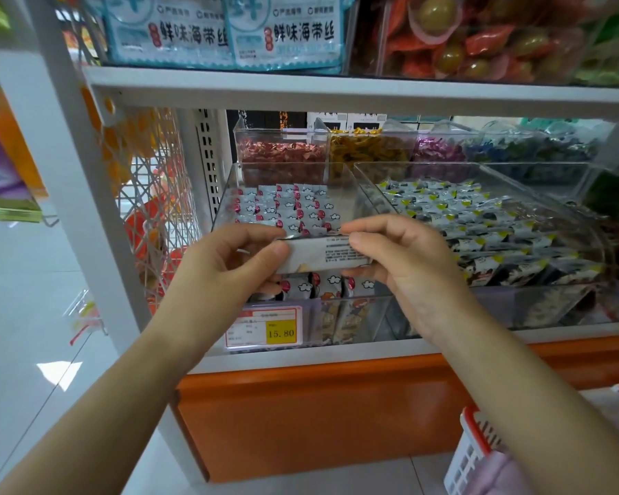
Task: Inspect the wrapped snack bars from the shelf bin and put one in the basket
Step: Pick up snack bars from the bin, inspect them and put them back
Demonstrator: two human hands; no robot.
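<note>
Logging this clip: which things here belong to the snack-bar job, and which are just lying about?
Job: snack bar, held by left hand and right hand; clear bin of bars; basket.
Around: price tag; neighbouring bin; seaweed packs; candy bins.

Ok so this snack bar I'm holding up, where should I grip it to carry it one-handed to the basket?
Probably its right end, from the right: the snack bar is a flat, thin pack held level, printed face toward you, and your right hand pinches that end, nearest the basket. Then the left hand can let go.
</note>
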